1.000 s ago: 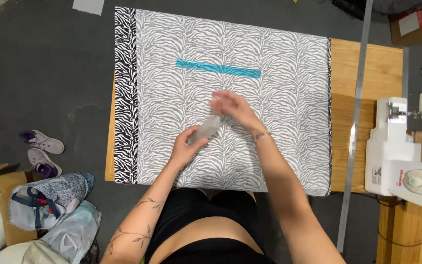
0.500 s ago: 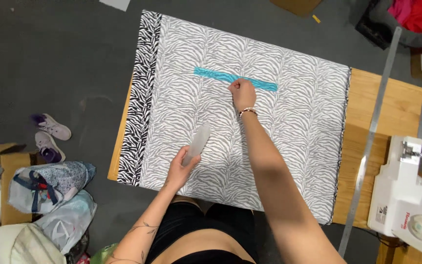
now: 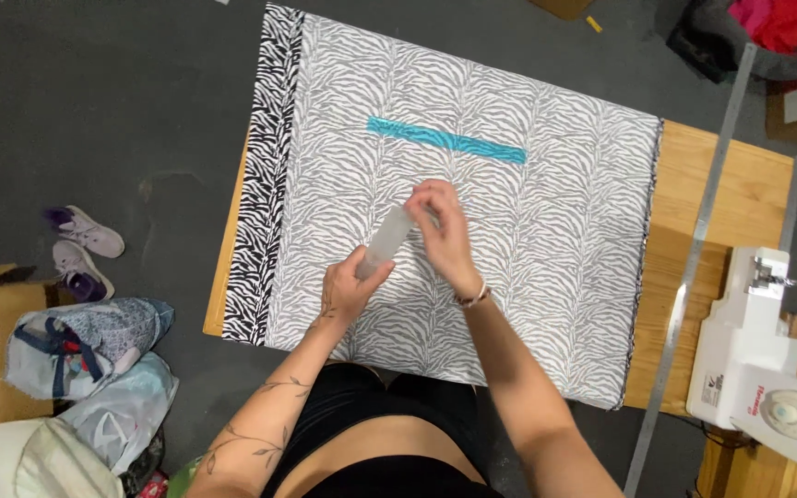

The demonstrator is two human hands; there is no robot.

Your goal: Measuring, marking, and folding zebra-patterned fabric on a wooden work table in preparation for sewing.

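At mid-frame, the left hand point(image 3: 348, 290) has its fingers point(image 3: 368, 270) wrapped around the lower end of a small translucent plastic tube point(image 3: 387, 242), while the right hand point(image 3: 445, 235) pinches its upper end — fingers curled narrow. The tube looks light, stiff and smooth, likely slippery, so best taken around its middle. It hovers over zebra-print fabric point(image 3: 546, 249) bearing a teal strip point(image 3: 446, 140), spread on the wooden surface point(image 3: 740, 184) — a white sewing machine point(image 3: 772, 369) stands at right.

both hands grip a clear tube point(image 3: 387, 242) over zebra-print fabric point(image 3: 546, 240).
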